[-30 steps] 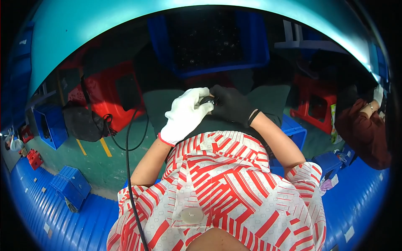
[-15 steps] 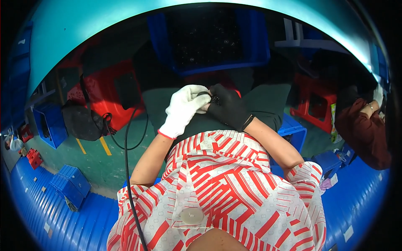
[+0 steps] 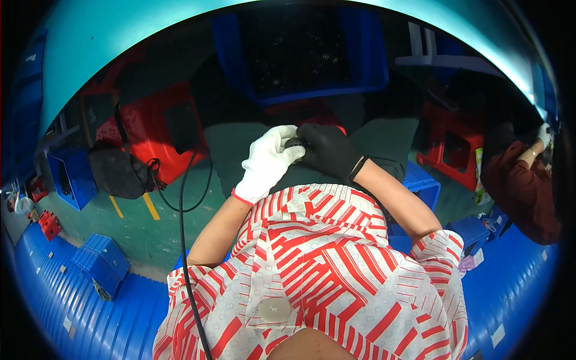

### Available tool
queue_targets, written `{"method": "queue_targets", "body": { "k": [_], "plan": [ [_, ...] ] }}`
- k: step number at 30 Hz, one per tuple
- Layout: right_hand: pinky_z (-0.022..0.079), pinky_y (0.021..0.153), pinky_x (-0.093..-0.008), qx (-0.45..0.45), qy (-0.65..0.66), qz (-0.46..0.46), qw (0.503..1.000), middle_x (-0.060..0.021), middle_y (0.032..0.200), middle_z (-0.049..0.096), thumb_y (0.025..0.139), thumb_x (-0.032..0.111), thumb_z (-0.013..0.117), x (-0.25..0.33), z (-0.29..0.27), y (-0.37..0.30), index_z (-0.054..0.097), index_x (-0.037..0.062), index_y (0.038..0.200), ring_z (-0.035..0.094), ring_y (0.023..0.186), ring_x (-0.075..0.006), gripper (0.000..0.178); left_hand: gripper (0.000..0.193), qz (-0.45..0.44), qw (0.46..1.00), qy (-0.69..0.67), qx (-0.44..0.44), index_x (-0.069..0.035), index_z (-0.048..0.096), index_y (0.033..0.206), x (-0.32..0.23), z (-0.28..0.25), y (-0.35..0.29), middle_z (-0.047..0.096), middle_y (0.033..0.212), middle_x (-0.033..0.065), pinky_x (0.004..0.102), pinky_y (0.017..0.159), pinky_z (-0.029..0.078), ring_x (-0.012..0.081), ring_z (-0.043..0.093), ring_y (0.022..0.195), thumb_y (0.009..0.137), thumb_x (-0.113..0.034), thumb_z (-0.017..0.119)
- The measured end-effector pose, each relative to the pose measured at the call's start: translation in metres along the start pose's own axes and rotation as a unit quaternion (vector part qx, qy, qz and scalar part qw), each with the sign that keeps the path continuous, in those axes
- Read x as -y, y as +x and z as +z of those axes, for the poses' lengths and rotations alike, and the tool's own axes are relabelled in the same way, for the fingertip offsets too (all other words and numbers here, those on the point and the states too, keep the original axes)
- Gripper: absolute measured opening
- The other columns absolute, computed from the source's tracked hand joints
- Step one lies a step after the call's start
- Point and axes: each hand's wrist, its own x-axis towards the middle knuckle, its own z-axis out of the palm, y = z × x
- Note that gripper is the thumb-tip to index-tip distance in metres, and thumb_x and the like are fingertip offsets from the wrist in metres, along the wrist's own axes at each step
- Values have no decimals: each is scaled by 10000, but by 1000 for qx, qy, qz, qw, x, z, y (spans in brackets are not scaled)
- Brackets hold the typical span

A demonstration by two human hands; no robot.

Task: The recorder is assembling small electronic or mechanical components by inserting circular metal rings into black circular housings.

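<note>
My left hand (image 3: 269,161), in a white glove, and my right hand (image 3: 327,151), in a black glove, meet in front of my waist above my lap. Between the white fingers shows a small dark rounded piece (image 3: 294,143), pinched by the left thumb and fingers. The black-gloved fingers are curled against the same piece and hide part of it. What kind of part it is cannot be made out. Beyond both hands stands a blue bin (image 3: 312,95) holding many small dark shiny pieces.
A curved teal tabletop edge (image 3: 180,13) runs across the top. Red stools (image 3: 159,129) stand left and right, with a black bag (image 3: 117,171) beside the left one. A black cable (image 3: 182,222) hangs at my left. A co-worker's arm (image 3: 528,157) shows at far right.
Both hands have shifted slightly and the fingers have re-gripped. The beaded-looking dark surface seen between them before is now mostly covered by the black glove.
</note>
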Motion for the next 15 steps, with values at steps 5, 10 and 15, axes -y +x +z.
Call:
{"method": "queue_targets", "body": {
  "k": [5, 10, 15],
  "plan": [
    [512, 645, -337, -34, -16, -12, 999, -128, 852, 654, 758, 208, 726, 1, 10, -8, 589, 65, 1000, 656, 760, -269, 313, 418, -27, 999, -33, 8, 49, 503, 1219, 2, -1, 1, 629, 1064, 160, 280, 780, 538, 180, 655, 874, 830, -31, 635],
    [519, 669, -336, -67, -32, -3, 997, -125, 894, 650, 739, 193, 743, 7, 12, -10, 584, 63, 1083, 655, 780, -275, 401, 425, -51, 995, -76, 31, 23, 494, 1241, -1, -4, 4, 630, 1032, 145, 268, 760, 533, 163, 652, 841, 843, -46, 623],
    [515, 712, -344, -15, -29, 1, 999, -142, 927, 646, 714, 215, 763, 9, -2, -1, 579, 60, 1099, 648, 840, -276, 454, 457, -18, 999, -1, 37, 18, 479, 1263, 0, -1, 5, 633, 1032, 131, 260, 751, 526, 151, 646, 837, 836, -49, 627]
  ]
}}
